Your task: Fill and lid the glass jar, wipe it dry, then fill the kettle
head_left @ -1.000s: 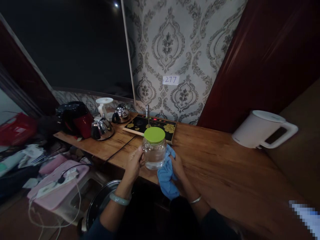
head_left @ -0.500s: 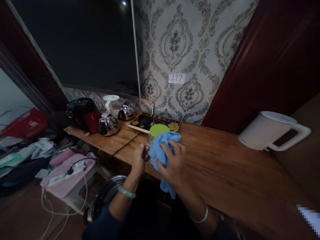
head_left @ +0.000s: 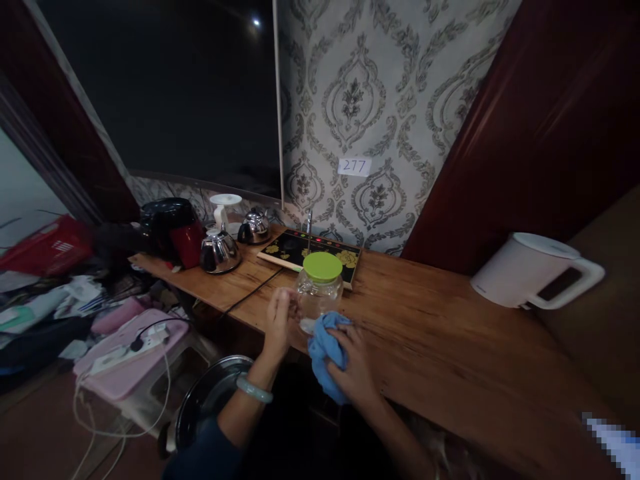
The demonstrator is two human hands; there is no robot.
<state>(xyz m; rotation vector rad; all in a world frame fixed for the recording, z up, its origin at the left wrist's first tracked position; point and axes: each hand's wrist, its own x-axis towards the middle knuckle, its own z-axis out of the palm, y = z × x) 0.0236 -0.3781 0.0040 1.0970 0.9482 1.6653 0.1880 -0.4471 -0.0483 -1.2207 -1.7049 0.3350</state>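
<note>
A clear glass jar (head_left: 320,300) with a green lid (head_left: 323,265) stands near the front edge of a wooden counter (head_left: 440,333). My left hand (head_left: 278,320) grips the jar's side by its handle. My right hand (head_left: 350,363) is closed on a blue cloth (head_left: 323,347) and presses it against the jar's lower front. A pale bangle sits on my left wrist.
A white electric kettle (head_left: 535,272) stands at the right. Behind the jar lies a black flowered cooktop (head_left: 305,250), with two steel kettles (head_left: 219,250), a white stand and a red-black appliance (head_left: 173,227) to the left. A round pot (head_left: 210,400) and cluttered items sit below left.
My right hand with the cloth has dropped from the lid and upper jar to the jar's lower front. The green lid shows again. My left hand has kept its grip.
</note>
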